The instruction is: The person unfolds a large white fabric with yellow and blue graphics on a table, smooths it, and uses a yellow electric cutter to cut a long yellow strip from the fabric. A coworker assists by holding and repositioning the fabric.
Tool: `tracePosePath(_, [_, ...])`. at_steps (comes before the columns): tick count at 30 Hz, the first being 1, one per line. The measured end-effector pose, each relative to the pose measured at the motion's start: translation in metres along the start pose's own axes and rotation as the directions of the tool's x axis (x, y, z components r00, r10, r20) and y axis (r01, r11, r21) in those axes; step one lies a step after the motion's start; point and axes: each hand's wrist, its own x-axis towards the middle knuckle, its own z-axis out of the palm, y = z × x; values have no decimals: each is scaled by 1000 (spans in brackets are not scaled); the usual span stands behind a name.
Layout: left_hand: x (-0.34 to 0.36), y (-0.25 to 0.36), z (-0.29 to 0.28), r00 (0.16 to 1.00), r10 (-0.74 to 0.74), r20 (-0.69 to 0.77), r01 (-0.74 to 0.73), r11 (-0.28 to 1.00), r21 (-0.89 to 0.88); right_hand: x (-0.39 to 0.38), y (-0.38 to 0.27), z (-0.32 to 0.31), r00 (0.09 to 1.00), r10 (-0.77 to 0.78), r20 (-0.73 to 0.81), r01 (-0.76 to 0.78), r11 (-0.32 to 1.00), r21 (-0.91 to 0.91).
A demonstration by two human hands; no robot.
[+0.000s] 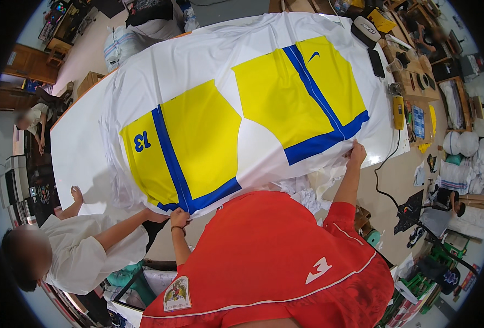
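- left hand (179, 217): fingers closed, pinching the near edge of the white printed fabric sheet (236, 87) at its blue stripe.
- right hand (356, 153): fingers pressed on the sheet's near edge; grip unclear.
- sheet spreads beyond both hands over the white worktop (75, 147).
- co-worker's hand (155, 216) just beside the left fingers.

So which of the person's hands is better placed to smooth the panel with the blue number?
Probably the left hand: it grips the printed fabric sheet beside that panel. The right hand holds the far panel's edge.
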Motion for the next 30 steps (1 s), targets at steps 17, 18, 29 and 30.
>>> tracePosePath(17, [-13, 21, -17, 999, -40, 16, 35, 969, 246, 1, 2, -5, 998, 59, -11, -57, 993, 98])
tracePosePath(18, [-14, 23, -16, 998, -62, 31, 53, 969, 239, 0, 0, -6, 997, 72, -18, -69, 990, 123])
tracePosePath(29, [-1, 20, -33, 967, -173, 189, 104, 939, 328, -1, 0, -6, 998, 62, -20, -59, 993, 103])
tracePosePath(30, [-3, 24, -32, 966, -189, 174, 126, 938, 322, -1, 0, -7, 998, 49, -25, -46, 994, 98])
